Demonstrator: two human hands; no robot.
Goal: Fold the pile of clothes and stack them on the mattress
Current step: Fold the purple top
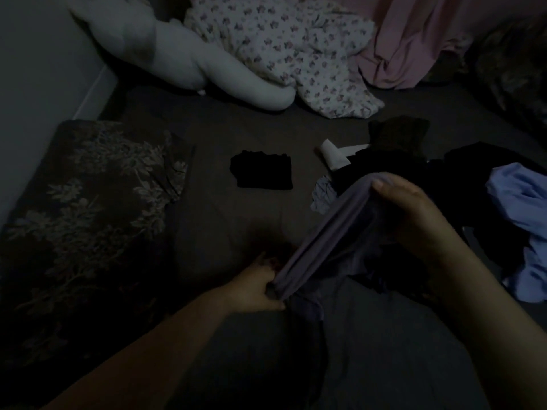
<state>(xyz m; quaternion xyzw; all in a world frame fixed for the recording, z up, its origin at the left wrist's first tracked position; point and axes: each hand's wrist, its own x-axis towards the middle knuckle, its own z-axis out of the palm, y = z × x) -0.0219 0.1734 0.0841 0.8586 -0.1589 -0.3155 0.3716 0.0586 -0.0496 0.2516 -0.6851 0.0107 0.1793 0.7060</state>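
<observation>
The light was poor, yet the main things could be made out. Near the middle of the dark mattress (207,137) the person held a purple garment (322,232) stretched between both hands: the left hand (260,285) gripped its near, lower end with the fingers curled round a bunched edge, while the right hand (414,208) pinched the far, upper end, thumb on top of the cloth. The cloth ran taut in a band between the two grips and hung loose below, with more of it crumpled under the right wrist. It looked thin, soft and light, probably a stretchy knit that would sag and slip out of shape unless held at its corners or along a hem, so the edge the hands had taken seemed the sensible place. A folded black piece (262,171) lay flat on the mattress to the far left of the hands, apart from everything else, likely the start of the stack. The unfolded pile (461,184) sat to the right, dark clothes with a light blue garment (524,214) over its right side. No container was in view. A patterned pillow (88,202) lay at the left, and a flowered blanket (296,54) at the far side.
</observation>
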